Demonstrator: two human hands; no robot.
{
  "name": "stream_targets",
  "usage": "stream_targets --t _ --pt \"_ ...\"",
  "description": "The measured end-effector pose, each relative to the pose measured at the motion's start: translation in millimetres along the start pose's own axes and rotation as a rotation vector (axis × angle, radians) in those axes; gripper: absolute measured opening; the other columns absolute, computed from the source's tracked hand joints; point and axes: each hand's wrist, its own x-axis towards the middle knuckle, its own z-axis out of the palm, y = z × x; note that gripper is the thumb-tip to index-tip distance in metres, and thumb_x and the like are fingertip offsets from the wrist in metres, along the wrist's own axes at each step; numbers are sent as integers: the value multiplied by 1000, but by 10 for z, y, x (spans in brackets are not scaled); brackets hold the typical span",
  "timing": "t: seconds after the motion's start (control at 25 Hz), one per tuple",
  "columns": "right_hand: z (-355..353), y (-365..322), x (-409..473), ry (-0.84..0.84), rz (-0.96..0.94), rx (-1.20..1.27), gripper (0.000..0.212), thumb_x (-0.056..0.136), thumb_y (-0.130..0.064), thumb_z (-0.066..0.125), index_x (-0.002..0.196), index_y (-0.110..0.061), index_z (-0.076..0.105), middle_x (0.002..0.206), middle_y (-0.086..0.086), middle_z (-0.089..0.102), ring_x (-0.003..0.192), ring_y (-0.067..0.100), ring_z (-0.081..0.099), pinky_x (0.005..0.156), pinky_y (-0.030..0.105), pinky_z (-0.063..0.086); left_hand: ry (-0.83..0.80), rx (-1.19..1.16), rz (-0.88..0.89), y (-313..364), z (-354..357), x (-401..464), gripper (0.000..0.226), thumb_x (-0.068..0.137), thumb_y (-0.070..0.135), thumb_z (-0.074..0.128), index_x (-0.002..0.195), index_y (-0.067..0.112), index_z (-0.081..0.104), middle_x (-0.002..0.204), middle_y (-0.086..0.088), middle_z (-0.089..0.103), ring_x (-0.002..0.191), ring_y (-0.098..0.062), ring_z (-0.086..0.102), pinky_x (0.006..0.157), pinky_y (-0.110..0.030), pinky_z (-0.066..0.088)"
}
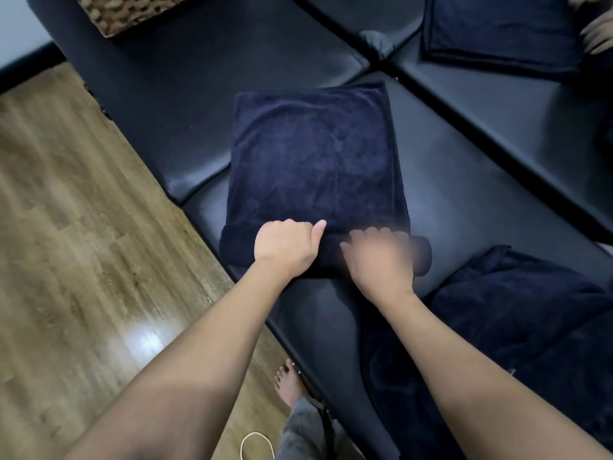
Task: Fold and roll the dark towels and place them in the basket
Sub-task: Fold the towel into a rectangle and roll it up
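Nearest me: loose pile of dark towels (pixel 517 327) on the sofa (pixel 464 194) at my right, not yet folded as far as I can tell.

Next out: both hands on the near edge of the folded towel (pixel 315 161). Left hand (pixel 285 249) is closed, fingers curled over the started roll (pixel 325 254), thumb on top. Right hand (pixel 378 260) is blurred; looks flatter, fingers spread over the roll, but I can't tell if it grips or just presses.

Key relation: roll's long axis runs left-right across my view, under both hands. The flat remainder of the towel lies straight ahead, away from me. So I judge the roll has to travel forward, away from my body. Both hands sit about equally near; the right end of the roll sticks out past the right hand and could go loose.

Further: basket (pixel 122 11) at the far left corner, well apart from the towel, left hand's side. Another folded towel (pixel 497 28) far right, someone else's fingers (pixel 597 41) just beside it.
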Motion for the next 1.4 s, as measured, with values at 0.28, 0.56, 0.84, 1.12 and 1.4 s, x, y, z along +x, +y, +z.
stream_targets --t 0.28,0.56,0.84,1.12,1.4 --pt "-186 34 368 -374 -27 92 56 106 -44 13 92 -19 61 85 6 70 80 34 64 75 42 29 311 98 42 -337 308 -500 54 99 58 38 116 13 63 104 -6 62 92 -33 55 90 -47 42" --pt "-214 -74 347 -283 65 69 47 105 -44 23 93 -15 59 89 8 65 79 35 59 72 43 38 228 66 -64 -264 81 -240 53 104 50 22 76 20 56 74 -2 65 71 -31 58 73 -43 39" --pt "-91 -143 -202 -61 43 26 49 102 -49 38 114 -11 66 96 8 65 83 35 55 84 47 43 -112 -8 -15 -268 -172 156 67 106 51 13 97 18 70 105 -9 72 99 -33 66 78 -40 39" --pt "-198 -80 236 -201 -27 -1 49 104 -43 23 80 -16 56 66 6 65 63 33 57 69 42 35 198 -23 -29 -167 90 -306 44 105 45 27 88 23 61 91 0 68 84 -29 62 79 -43 41" --pt "-267 -69 299 -464 63 125 52 107 -43 14 99 -19 59 97 5 70 86 33 62 74 42 35 326 8 59 -109 286 -367 46 102 50 35 90 17 65 83 -1 63 75 -28 56 75 -41 39"
